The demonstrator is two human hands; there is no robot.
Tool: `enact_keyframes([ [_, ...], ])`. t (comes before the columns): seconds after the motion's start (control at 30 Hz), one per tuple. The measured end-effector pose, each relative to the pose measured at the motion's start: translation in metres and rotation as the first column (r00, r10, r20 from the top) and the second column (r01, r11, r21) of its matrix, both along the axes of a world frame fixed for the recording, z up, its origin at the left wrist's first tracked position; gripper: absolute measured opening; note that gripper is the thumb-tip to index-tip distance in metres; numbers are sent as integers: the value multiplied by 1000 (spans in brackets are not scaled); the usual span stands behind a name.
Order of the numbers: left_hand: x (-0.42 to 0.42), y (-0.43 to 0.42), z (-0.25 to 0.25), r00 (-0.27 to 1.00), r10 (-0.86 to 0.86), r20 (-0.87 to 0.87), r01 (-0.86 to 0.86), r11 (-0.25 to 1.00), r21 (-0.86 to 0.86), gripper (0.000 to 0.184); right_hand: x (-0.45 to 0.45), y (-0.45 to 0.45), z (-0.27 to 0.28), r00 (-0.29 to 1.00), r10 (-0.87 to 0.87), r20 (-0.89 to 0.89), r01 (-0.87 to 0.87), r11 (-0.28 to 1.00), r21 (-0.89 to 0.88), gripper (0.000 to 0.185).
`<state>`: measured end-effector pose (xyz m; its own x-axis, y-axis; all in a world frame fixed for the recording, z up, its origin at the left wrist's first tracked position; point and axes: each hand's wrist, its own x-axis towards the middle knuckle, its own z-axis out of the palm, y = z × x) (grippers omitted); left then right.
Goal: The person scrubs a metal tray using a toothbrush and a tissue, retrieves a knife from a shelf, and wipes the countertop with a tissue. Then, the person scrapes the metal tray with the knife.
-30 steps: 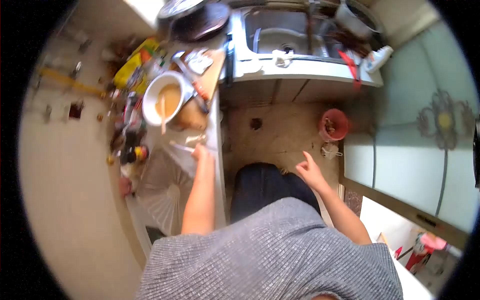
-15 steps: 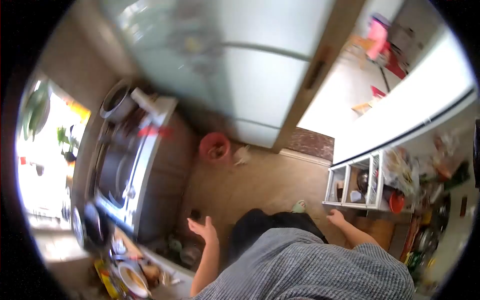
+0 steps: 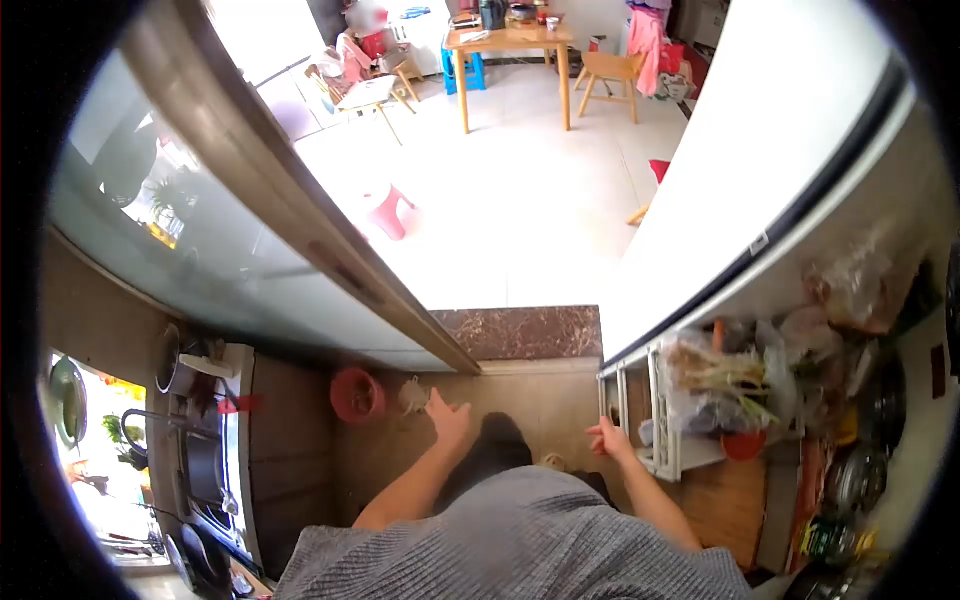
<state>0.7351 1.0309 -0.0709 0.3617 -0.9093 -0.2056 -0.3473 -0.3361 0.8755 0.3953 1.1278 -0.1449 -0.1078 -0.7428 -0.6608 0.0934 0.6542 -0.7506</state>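
Observation:
My left hand point(image 3: 449, 418) hangs in front of my body with fingers apart and nothing in them. Beyond it on the floor stand a red bucket point(image 3: 357, 396) and a crumpled white item point(image 3: 413, 396), both apart from the hand. My right hand point(image 3: 608, 438) is also empty, its fingers loosely bent and partly spread. Close beside that hand is a white rack point(image 3: 660, 462), with no contact that I can make out. Plastic bags with leafy vegetables point(image 3: 720, 380) lie on top of the rack, and a red bowl point(image 3: 743, 445) sits at its near side.
Ahead, a dark marble threshold point(image 3: 530, 333) lies between a frosted sliding door point(image 3: 310, 300) and a tall white panel point(image 3: 760, 150). In the room beyond are a pink jug-like object point(image 3: 388, 212), a wooden table point(image 3: 510, 40) and chairs. A counter with a sink point(image 3: 203, 470) runs along the left.
My view has swung right, from the counter and door glass to the open doorway. The threshold is now straight ahead and closer. Both hands remain empty, and the rack is nearer my right hand.

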Motion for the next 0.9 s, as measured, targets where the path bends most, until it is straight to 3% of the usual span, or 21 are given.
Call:
enact_keyframes([
  [0.03,-13,-26,7,999,-47,21,47,999,-10,86,6,-30,9,999,4,42,-3,1000,-23,60],
  [0.13,-59,-109,29,990,74,-123,-68,996,51,85,18,-112,30,993,95,70,-85,988,-132,56],
  [0.17,-63,-148,14,996,86,1,-85,987,134,85,16,-144,38,988,145,56,-134,977,-168,55],
  [0.27,-74,-270,-49,977,176,123,-202,945,257,88,8,-228,44,977,196,81,-180,970,-166,49],
  [0.3,-78,-297,-41,985,157,77,-172,955,243,90,3,-246,43,981,169,98,-153,976,-158,46],
  [0.33,-79,-328,-67,970,105,221,-152,966,207,91,-6,-276,45,982,148,115,-129,978,-162,44],
  [0.4,-84,-374,-44,985,29,172,-82,948,308,94,-20,-326,64,1000,17,-20,-16,997,71,38],
  [0.47,-91,-424,-22,995,57,87,-85,926,367,95,-41,-382,62,998,3,-62,-1,999,37,36],
  [0.57,-72,-486,-34,998,22,52,-34,972,234,89,-70,-457,66,973,49,-227,-44,999,28,33],
  [0.63,-51,-526,0,999,45,-3,-43,977,208,86,-105,-523,44,956,17,-292,-6,999,39,27],
  [0.73,-3,-548,10,990,42,135,-65,983,174,85,-161,-601,10,893,155,-422,-108,985,135,22],
  [0.77,17,-549,9,991,78,110,-95,982,162,83,-156,-626,43,880,192,-434,-134,978,160,20],
  [0.8,40,-547,6,989,117,89,-129,981,145,82,-188,-656,11,679,512,-526,-414,859,303,21],
  [0.83,65,-541,0,982,142,126,-166,966,199,78,-190,-691,3,822,380,-424,-190,885,425,20],
  [0.87,89,-533,-6,972,169,162,-206,946,250,75,-229,-718,-68,841,367,-397,-136,855,501,12],
  [0.9,109,-518,-22,933,250,261,-308,926,216,70,-190,-780,-65,833,357,-422,-153,882,445,12],
])
